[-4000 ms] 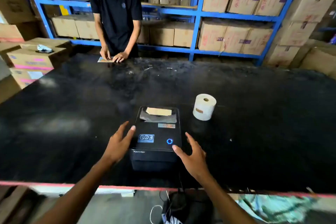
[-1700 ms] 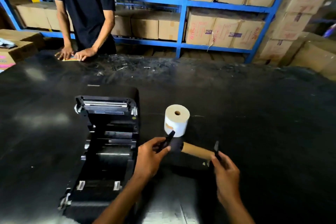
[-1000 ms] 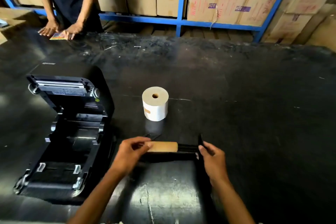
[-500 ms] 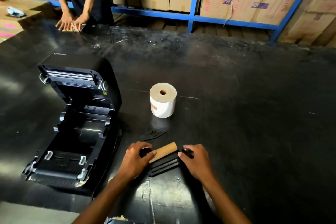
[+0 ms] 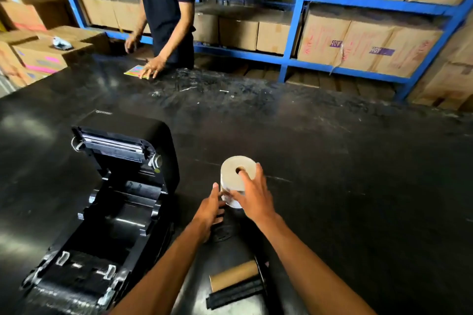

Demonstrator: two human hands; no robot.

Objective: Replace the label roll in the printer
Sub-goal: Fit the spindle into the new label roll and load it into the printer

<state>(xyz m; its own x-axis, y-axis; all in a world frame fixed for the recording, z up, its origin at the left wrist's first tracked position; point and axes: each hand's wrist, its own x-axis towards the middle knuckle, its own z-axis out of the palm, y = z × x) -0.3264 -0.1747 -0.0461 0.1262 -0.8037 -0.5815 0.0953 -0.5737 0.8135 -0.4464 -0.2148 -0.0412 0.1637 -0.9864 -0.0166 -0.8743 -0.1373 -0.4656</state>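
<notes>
Label printer [image 5: 102,212] sits left on the black table [image 5: 358,186], lid swung up and back, roll bay bare. Just right of it, the left hand [image 5: 208,212] is open with fingers spread, fingertips touching the lower side of the new label roll [image 5: 234,174]; can't tell if it's actually gripping. The roll stands on end, core hole up. The right hand [image 5: 252,197] is draped over the roll's top and right side, fingers spread and curled around it, one fingertip at the core hole. Nearer the table edge, between the forearms, an empty cardboard core [image 5: 234,275] lies beside a black spindle [image 5: 235,294]. Across the table another person rests a hand on a coloured card [image 5: 134,70].
</notes>
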